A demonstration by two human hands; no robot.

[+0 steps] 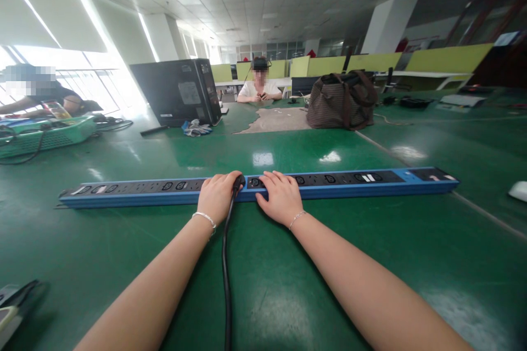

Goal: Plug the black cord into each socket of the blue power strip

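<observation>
A teal plastic basket (53,140) holding cables sits at the left edge of the frame, with a seated person (31,93) behind it in the upper left. From the left, a long blue multi-socket power strip (249,195) begins, lying flat across the middle of the frame on the green tabletop (135,241). A black computer tower (177,93) stands at upper left, a bundled pair of gloves (196,128) just beside its near corner. Near the centre, the left hand (217,194) lies over the strip, its fingers closed on a black plug (239,182) at the strip's upper face; how deep the plug sits cannot be told. A black power cord (224,263) runs from it down to the bottom edge. Just right, the right hand (283,194) rests on the strip, fingers across its socket face, thumb apart at the near side; whether they clamp it, I cannot tell. At upper right of centre stands a brown striped bag (341,101). The strip's far right end lies bare of fingers.
</observation>
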